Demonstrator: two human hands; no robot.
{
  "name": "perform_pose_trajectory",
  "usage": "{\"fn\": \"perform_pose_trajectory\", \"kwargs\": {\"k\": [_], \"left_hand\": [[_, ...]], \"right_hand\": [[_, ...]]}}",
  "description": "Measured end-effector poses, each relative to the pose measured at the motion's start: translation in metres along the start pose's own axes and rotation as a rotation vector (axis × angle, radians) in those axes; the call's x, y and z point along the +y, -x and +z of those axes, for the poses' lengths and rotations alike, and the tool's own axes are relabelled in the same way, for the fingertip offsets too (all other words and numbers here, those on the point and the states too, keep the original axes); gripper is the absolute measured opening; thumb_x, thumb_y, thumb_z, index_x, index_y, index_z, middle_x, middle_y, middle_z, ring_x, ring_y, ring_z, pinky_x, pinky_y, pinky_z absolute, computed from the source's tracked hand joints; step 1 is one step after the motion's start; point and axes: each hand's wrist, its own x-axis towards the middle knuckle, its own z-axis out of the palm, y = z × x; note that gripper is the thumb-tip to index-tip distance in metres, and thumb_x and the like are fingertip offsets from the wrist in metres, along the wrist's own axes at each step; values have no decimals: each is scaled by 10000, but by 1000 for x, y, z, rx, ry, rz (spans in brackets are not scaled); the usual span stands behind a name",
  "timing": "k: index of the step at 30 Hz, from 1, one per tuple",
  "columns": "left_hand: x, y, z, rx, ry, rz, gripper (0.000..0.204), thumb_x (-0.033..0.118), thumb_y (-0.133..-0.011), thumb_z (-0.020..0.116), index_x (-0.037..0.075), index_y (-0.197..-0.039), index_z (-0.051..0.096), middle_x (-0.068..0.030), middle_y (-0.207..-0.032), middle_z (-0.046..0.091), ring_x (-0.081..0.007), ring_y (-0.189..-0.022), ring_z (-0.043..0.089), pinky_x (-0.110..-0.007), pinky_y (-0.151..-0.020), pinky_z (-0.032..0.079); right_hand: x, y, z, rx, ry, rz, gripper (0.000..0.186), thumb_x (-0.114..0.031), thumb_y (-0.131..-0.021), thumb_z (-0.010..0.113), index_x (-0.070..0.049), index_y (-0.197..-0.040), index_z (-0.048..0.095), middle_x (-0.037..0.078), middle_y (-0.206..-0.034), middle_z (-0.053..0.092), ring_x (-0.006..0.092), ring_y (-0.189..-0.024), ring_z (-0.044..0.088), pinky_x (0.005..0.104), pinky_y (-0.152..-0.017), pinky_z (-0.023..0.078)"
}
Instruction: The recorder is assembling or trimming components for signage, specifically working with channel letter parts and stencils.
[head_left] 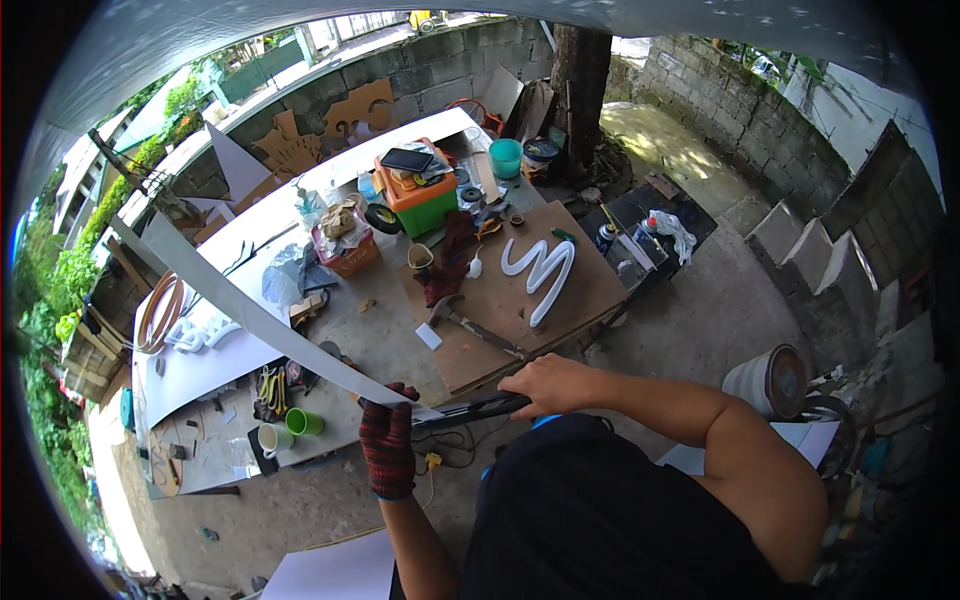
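Note:
My left hand point(387, 450), in a dark red and black striped knit glove, is closed around a long white flexible strip point(270, 332). The strip curves from the glove up to the far left, over the table. My bare right hand point(556, 384) is closed on one end of a long dark tool point(478, 408) at the table's near edge. Its other end meets the strip beside the glove; its exact kind is unclear. Just beyond my right hand, a hammer point(480, 328) lies on a brown board point(585, 270), with a white zigzag-shaped piece point(545, 268) on it.
An orange and green toolbox point(420, 205) carries a phone and small items. Nearby are a reddish crate point(345, 255), a green cup point(304, 422), a white mug point(273, 438) and a teal tub point(506, 157). A large bucket point(768, 382) stands at right. A yellow cord point(433, 461) hangs below the table edge.

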Motion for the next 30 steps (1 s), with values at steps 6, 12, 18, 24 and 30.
{"fn": "perform_pose_trajectory", "kwargs": {"k": [6,12,18,24,30], "left_hand": [[-2,1,1,2,26,42,245,79,-948,630,0,-1177,594,-98,-1039,694,-194,-1006,637,-331,-910,492],[-4,4,0,-13,46,53,206,92,-949,636,6,-1135,612,-93,-1018,699,-190,-996,641,-333,-905,493],[3,9,0,21,46,-20,199,96,-946,643,12,-1125,624,-89,-1011,704,-189,-995,646,-337,-915,490],[-7,2,6,-23,48,44,229,118,-944,649,18,-1148,620,-88,-1014,707,-165,-959,647,-292,-815,496],[-11,5,-7,4,-5,58,283,165,-961,624,19,-1201,591,-104,-1056,704,-162,-952,648,-263,-729,491]], "right_hand": [[-1,2,1,5,1,9,423,-388,-850,694,-55,-1099,619,174,-948,702,372,-936,672,478,-824,516],[-2,3,0,-5,1,31,432,-386,-840,701,-63,-1117,623,179,-954,702,369,-938,674,471,-828,519],[-2,0,0,-28,-3,27,445,-385,-831,709,-65,-1129,626,178,-954,702,368,-937,675,468,-827,520],[3,8,3,12,5,55,448,-386,-835,708,-62,-1129,616,179,-945,700,375,-935,672,475,-823,519],[-4,2,3,32,-5,16,402,-341,-837,718,-33,-1062,590,202,-904,683,403,-924,663,485,-826,513]]}}
